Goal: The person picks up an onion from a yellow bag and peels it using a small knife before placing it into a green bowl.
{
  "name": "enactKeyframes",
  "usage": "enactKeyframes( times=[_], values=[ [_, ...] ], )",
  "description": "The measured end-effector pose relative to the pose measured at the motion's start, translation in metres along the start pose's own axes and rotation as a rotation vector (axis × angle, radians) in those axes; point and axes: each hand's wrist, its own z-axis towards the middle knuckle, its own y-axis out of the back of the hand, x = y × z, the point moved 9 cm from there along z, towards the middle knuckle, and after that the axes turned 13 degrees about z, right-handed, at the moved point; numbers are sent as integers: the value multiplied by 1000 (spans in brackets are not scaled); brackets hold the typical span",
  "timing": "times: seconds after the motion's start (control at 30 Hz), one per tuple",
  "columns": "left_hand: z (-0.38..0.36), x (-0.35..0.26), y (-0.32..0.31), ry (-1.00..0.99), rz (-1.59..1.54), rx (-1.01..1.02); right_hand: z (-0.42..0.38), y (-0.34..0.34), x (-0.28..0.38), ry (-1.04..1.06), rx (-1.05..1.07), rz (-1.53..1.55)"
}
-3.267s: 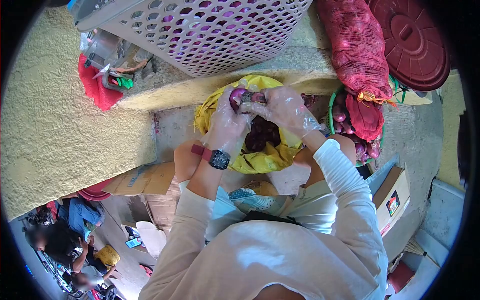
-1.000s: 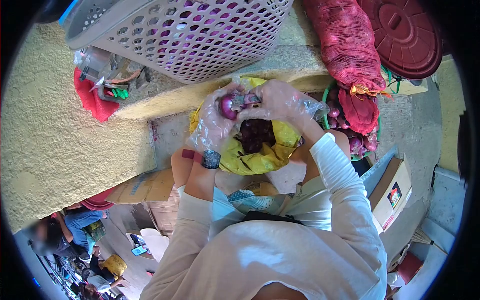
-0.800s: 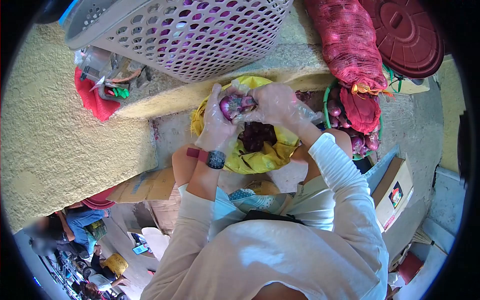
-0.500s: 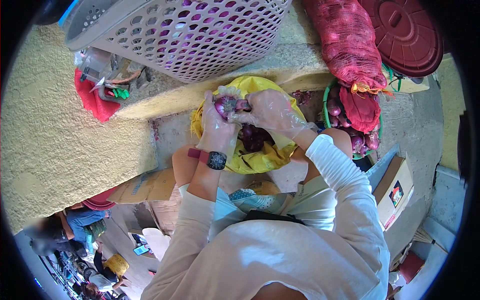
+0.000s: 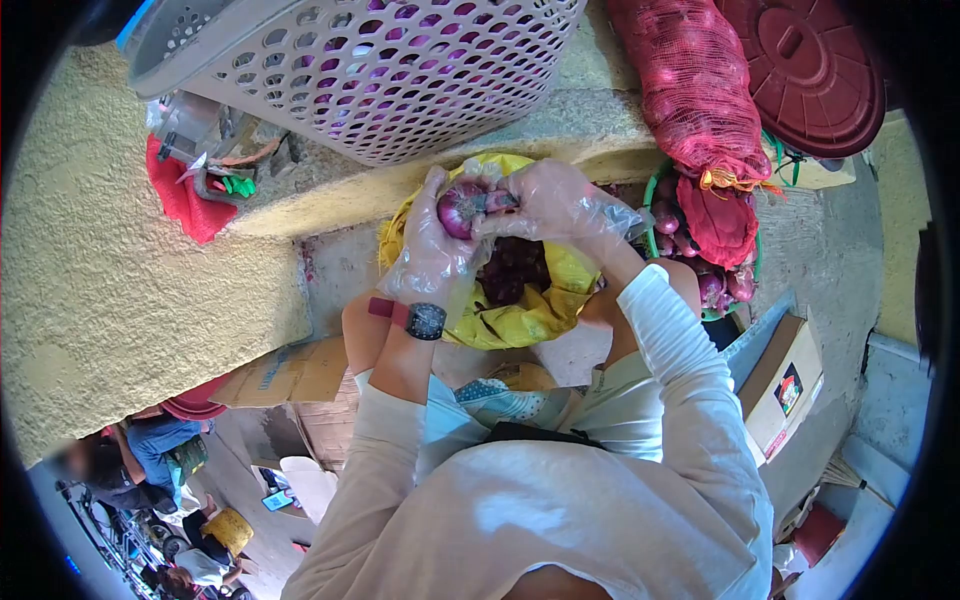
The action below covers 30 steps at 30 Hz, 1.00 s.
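Note:
My left hand [image 5: 425,245], in a clear plastic glove with a watch at the wrist, holds a red onion [image 5: 457,211] between thumb and fingers. My right hand [image 5: 552,205], gloved the same way, pinches the dry neck end of that onion from the right. Both hands are over the mouth of a yellow sack [image 5: 525,328], which lies between my knees with its rim spread. Dark purple onion skins [image 5: 513,270] show inside it. The right fingertips are partly hidden behind the onion's neck.
A grey perforated basket [image 5: 400,110] of red onions stands on the ledge ahead. To the right are a full red mesh sack [image 5: 695,90], a maroon lid [image 5: 800,65] and a green-rimmed basket of onions [image 5: 712,285]. A cardboard box [image 5: 785,395] sits beside my right leg. People [image 5: 160,455] are at lower left.
The onion has tilted slightly and shifted a little right in my left hand, and the right hand has turned over its neck. Both hands stay above the yellow sack.

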Motion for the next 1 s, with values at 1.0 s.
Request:
enactKeyframes(
  times=[1.0],
  values=[
    [5, -1, -20, -189, -181, 286, 0, -2, 1, -139, -89, 51]
  ],
)
